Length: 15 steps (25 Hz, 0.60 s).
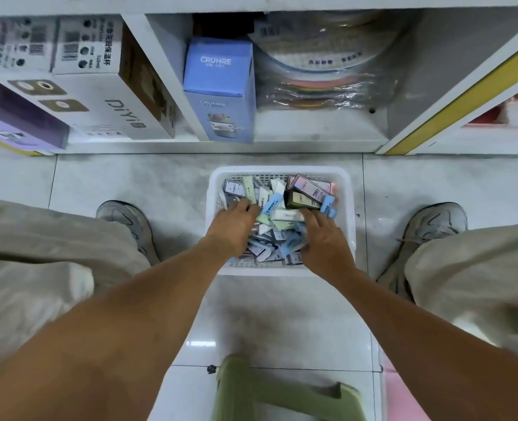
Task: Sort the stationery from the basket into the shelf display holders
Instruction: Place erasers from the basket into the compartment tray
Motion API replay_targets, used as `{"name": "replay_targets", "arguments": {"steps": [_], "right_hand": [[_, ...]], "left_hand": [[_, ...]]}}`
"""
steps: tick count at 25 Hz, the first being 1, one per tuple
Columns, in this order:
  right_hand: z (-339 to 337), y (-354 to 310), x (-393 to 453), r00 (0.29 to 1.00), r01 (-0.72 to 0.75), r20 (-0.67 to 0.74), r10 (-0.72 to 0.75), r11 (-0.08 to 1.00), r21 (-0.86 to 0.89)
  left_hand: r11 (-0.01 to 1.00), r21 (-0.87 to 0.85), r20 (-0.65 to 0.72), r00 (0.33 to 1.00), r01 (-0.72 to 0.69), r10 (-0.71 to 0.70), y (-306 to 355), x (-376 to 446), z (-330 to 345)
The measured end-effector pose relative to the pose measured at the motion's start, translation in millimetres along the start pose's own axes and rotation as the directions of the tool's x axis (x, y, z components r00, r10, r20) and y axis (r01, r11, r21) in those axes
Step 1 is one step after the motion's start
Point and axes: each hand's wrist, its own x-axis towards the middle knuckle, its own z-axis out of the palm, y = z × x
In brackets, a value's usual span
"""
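Stool: green, nearest, on floor. Left hand, right hand: both in white basket, fingers spread loose over stationery packets, nothing gripped. Step: gathering. Next: close on packets, lift toward shelf; holders unseen.

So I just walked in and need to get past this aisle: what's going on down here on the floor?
A person sits facing a low shelf, with a white basket of small packaged stationery on the floor between their feet. Both hands are in the pile: the left hand and right hand rest on the packets, seemingly rummaging. Whether either has gripped one is unclear. The basket looks nearly full.
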Motion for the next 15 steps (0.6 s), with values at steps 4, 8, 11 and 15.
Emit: {"name": "replay_targets", "arguments": {"steps": [4,8,11,15], "right_hand": [[5.9,1.9,4.6,0.995,0.030,-0.099,-0.024,0.998,0.057],[-1.1,8.2,7.3,0.993,0.012,-0.121,0.004,0.992,0.129],[-7.2,9.2,4.3,0.992,-0.019,-0.119,0.037,0.989,0.149],[-11.7,13.9,3.9,0.997,-0.058,-0.042,0.067,0.981,0.184]], "left_hand": [[1.000,0.010,-0.062,0.998,0.030,-0.029,5.8,4.7,0.5],[0.999,0.035,0.037,0.999,-0.017,0.015,-0.2,7.0,-9.5],[1.000,-0.006,0.093,0.995,-0.023,0.023,-5.3,1.4,-14.7],[0.989,-0.148,0.134,0.991,0.029,-0.009,-8.0,-0.8,-30.1]]}}
